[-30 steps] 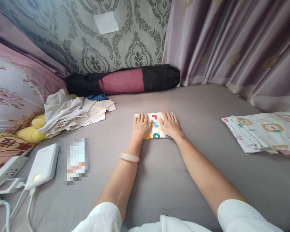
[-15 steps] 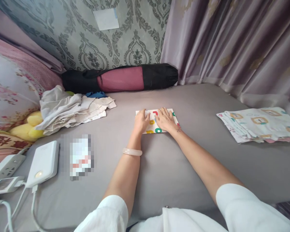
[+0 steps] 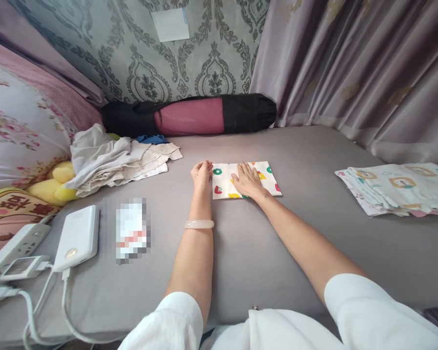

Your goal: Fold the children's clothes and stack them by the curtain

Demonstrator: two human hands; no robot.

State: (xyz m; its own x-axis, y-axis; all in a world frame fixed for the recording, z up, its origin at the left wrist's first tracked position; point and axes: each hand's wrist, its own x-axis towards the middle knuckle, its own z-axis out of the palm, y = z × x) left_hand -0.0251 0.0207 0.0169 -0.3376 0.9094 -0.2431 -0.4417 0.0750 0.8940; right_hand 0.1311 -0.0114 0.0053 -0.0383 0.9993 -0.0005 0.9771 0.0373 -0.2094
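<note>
A folded white cloth (image 3: 226, 181) with colourful printed shapes lies flat in front of me. Spread over its middle and right part is my right hand (image 3: 248, 181), palm down with fingers stretched out. My left hand (image 3: 201, 173) is just off the cloth's left edge, by its upper left corner. Its fingers are curled in and pressed together, and I see nothing in them. A pale bangle (image 3: 199, 224) circles my left forearm.
Grey sheet (image 3: 241, 253) covers the surface. Right: a stack of folded patterned cloths (image 3: 401, 187). Left: crumpled cloths (image 3: 113, 158), a yellow plush (image 3: 58, 184), a white power bank (image 3: 78, 238), a power strip (image 3: 18, 248) with cables. Behind: a long black-and-red bag (image 3: 190, 116).
My left hand has moved left off the cloth, and its fingers have curled in. My right hand stays flat on the cloth. The view has shifted slightly.
</note>
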